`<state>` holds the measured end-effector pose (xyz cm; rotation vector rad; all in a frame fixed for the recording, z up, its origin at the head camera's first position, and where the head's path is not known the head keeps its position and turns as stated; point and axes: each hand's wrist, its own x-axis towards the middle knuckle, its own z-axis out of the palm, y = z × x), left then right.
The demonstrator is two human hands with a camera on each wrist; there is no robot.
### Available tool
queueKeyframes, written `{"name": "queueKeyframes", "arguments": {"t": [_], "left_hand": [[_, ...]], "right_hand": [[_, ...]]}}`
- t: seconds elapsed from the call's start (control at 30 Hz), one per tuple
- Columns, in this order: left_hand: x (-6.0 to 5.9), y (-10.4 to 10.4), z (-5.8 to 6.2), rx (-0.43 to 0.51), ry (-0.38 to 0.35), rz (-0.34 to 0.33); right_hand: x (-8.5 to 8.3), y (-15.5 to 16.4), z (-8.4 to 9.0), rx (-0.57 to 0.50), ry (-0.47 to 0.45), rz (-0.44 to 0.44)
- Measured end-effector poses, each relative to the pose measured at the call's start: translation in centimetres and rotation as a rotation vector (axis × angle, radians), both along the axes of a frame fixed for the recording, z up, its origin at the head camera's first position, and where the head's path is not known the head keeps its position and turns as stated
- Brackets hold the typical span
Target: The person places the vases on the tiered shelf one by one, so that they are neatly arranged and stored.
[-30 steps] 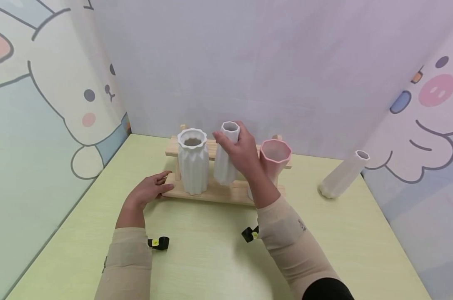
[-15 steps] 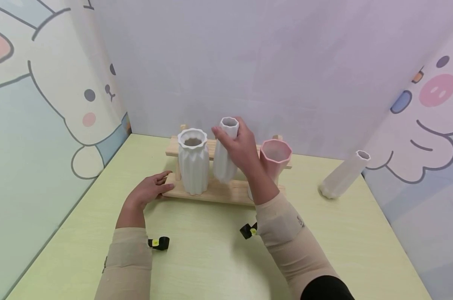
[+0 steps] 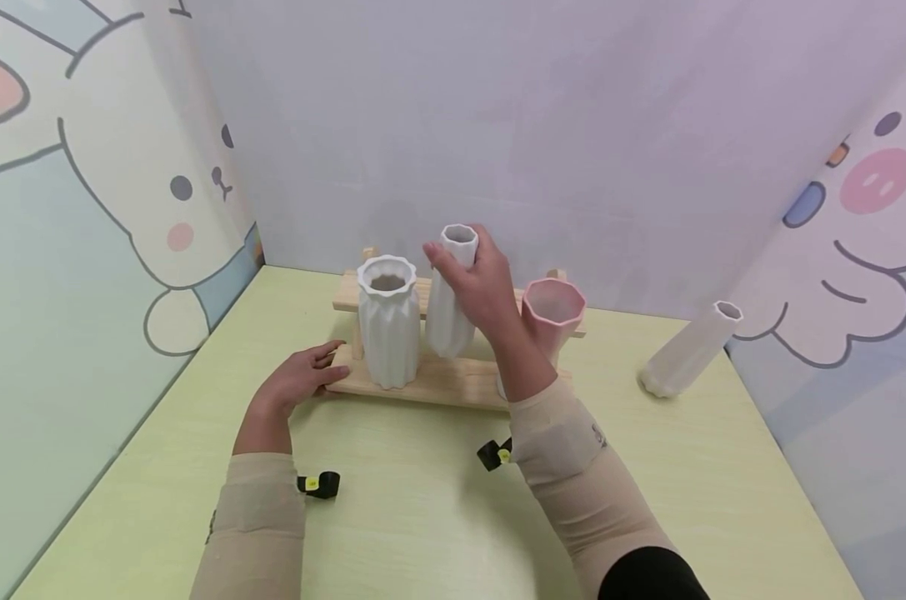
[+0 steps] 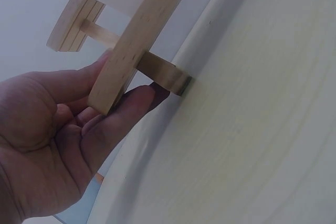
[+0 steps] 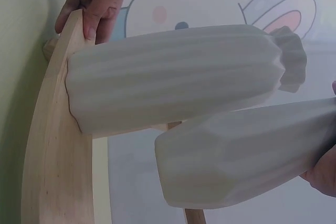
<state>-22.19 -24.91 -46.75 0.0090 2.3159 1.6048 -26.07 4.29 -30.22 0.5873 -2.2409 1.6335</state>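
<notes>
My right hand [image 3: 490, 287] grips a slim white vase [image 3: 447, 321] near its neck. In the right wrist view the base of that vase is off the lower board, slightly tilted. My left hand [image 3: 295, 383] pinches the left end of the two-tier wooden shelf [image 3: 437, 382], thumb above and fingers beneath the lower board, as the left wrist view shows. On the lower board, left of the held vase, a wider fluted white vase [image 3: 389, 333] stands upright. A pink vase [image 3: 553, 304] stands at the shelf's right; my right forearm hides its lower part.
Another slim white vase [image 3: 685, 354] stands on the pale yellow-green table [image 3: 400, 500] right of the shelf, appearing slanted. Printed cartoon curtains [image 3: 498, 125] rise close behind the shelf and along both sides. Black wrist cameras [image 3: 321, 484] stick out from both sleeves.
My right hand has raised the slim white vase, so its base has moved up and away from the lower board. The left hand and shelf have stayed in place.
</notes>
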Motion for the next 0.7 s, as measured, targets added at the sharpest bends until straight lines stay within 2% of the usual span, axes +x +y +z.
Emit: {"name": "queueKeyframes", "arguments": {"t": [0.4, 0.57, 0.67, 0.7], "left_hand": [[0.1, 0.1, 0.1, 0.006, 0.011, -0.002], [0.8, 0.5, 1.5, 0.027, 0.000, -0.013], [0.9, 0.5, 1.7, 0.031, -0.007, -0.014], [0.8, 0.4, 1.4, 0.023, -0.002, -0.015]], "right_hand": [[-0.1, -0.2, 0.7, 0.016, 0.014, -0.016], [0.0, -0.3, 1.1, 0.023, 0.017, -0.017], [0.1, -0.3, 1.4, 0.023, 0.018, -0.014], [0.1, -0.4, 1.5, 0.022, 0.018, -0.013]]}}
